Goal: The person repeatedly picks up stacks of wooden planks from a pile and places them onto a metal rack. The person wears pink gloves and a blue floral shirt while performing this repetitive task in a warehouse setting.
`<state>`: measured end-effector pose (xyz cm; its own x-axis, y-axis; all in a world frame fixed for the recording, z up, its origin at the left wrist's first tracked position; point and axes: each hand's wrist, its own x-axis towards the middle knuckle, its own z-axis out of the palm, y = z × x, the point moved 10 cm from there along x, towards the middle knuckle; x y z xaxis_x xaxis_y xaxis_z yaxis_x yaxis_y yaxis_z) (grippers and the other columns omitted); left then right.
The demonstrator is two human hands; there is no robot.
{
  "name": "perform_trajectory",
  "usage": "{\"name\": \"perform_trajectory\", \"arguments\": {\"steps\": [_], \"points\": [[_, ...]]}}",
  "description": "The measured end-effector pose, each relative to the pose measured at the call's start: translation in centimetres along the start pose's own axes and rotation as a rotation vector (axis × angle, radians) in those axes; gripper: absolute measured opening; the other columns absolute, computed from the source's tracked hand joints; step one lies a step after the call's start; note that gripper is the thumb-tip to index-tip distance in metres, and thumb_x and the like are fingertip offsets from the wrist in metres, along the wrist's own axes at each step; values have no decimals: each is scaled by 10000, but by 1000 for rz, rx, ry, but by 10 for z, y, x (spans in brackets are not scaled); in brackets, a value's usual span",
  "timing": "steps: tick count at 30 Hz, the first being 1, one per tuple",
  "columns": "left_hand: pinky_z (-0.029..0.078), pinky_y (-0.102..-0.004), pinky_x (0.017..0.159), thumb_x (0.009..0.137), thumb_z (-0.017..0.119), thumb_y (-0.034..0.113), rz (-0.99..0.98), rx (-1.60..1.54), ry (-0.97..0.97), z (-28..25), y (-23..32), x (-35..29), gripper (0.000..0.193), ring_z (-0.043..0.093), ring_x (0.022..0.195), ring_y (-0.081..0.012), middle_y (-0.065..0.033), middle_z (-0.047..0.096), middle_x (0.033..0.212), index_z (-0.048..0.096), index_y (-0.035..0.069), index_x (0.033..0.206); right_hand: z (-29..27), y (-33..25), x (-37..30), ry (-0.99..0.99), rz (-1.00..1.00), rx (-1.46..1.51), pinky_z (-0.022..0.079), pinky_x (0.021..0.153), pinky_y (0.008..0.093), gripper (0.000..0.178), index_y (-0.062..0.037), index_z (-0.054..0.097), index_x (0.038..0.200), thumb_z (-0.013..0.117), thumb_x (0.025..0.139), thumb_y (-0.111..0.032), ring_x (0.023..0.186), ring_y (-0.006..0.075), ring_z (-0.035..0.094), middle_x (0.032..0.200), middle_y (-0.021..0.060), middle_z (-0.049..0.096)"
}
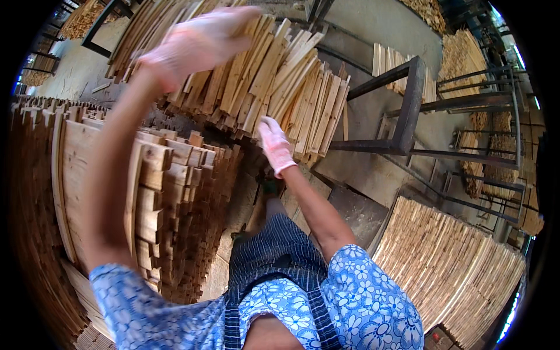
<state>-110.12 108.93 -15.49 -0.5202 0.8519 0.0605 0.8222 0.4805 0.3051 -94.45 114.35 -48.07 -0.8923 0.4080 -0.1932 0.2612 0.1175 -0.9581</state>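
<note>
- A loose pile of wooden strips is seen at the upper middle, ahead of the person, its strips fanned at slightly different angles.
- The hands are held well apart, and both are covered by pale pinkish gloves.
- The left hand is raised over the left part of the pile with its fingers stretched out; it is blurred, and whether the strips are touched cannot be told.
- The right hand is placed at the near ends of the strips, its fingers extended rather than curled; firm contact cannot be made out.
- A stack of boards with uneven ends is set at the left, under the left forearm.
- A neatly layered stack of thin strips is seen at the lower right.
- A dark metal frame is positioned just right of the pile.
- A dark striped apron is worn over a blue flowered shirt.
</note>
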Motion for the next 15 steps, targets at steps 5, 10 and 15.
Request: {"name": "perform_trajectory", "arguments": {"steps": [5,10,15], "points": [[396,-386,1164,1015,531,435,-64,-362,-175,250,22,33,577,487,1397,-301,-189,530,1479,508,57,1451,-98,198,-24,27,416,-154,532,872,388,421,-95,627,1299,512,1027,-395,969,284,686,1112,145,713],[503,-380,993,911,589,493,-333,-520,-913,527,29,-83,604,646,1205,-312,-177,678,1288,575,156,1412,-196,322,-12,179,605,-59,539,742,361,385,-78,617,1305,521,1016,-315,833,196,657,1037,89,697],[493,-451,1016,917,604,434,-421,-443,-815,622,7,-86,576,618,1198,-406,-228,650,1296,580,94,1381,-243,364,54,291,522,-232,534,714,393,360,-69,615,1299,527,998,-248,809,232,665,952,104,691]]}}
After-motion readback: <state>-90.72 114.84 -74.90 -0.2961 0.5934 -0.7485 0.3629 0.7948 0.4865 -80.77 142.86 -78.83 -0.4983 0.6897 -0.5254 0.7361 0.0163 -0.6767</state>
